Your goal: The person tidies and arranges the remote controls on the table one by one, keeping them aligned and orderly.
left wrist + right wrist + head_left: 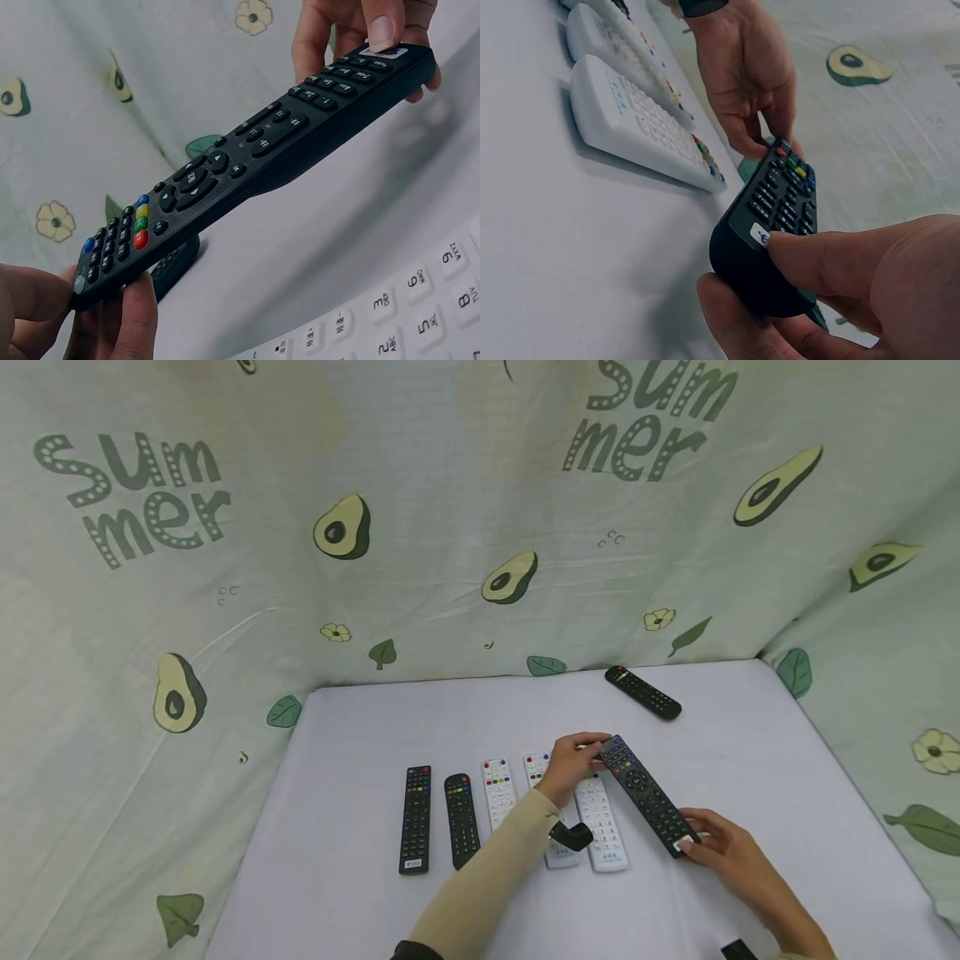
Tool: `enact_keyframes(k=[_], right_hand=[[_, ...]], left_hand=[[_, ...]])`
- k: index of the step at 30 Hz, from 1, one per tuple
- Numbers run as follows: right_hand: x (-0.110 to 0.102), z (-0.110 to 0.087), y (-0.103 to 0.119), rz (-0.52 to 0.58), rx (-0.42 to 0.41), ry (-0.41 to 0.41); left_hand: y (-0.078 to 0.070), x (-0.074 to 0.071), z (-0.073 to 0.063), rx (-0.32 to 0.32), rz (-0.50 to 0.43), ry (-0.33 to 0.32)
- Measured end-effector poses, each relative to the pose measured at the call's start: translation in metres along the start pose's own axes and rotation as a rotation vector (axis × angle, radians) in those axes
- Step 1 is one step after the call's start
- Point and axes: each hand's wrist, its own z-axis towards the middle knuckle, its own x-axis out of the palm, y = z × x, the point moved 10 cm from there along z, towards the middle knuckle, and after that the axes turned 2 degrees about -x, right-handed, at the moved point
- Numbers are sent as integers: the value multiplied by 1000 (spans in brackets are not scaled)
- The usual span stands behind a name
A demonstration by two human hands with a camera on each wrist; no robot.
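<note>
A long black remote control with several coloured buttons is held up between both hands, over the right half of the table. My left hand pinches its far end, thumb and fingers at the edges. At the near end, my right hand grips it, and in the right wrist view the thumb presses beside a white label. The left wrist view shows the remote tilted, its button side facing up and its underside clear of the table. Just left of it lies a white remote control, button side up.
Two more white remotes lie partly hidden under my left arm. Farther left are two black remotes in the same row. Another black remote lies slanted at the back. A printed curtain hangs behind the white table.
</note>
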Motion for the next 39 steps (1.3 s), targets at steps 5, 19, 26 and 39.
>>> enact_keyframes(k=[5,19,26,39], right_hand=[[6,-5,0,-19,-2,28],[20,-6,-5,-63,11,95],[23,-5,-2,-117,-18,78],[28,-7,-5,-217,-8,75]], left_hand=[[4,6,-3,-18,10,-2],[13,25,-15,-32,87,25],[14,34,-25,-54,179,18],[24,44,-32,-134,311,50]])
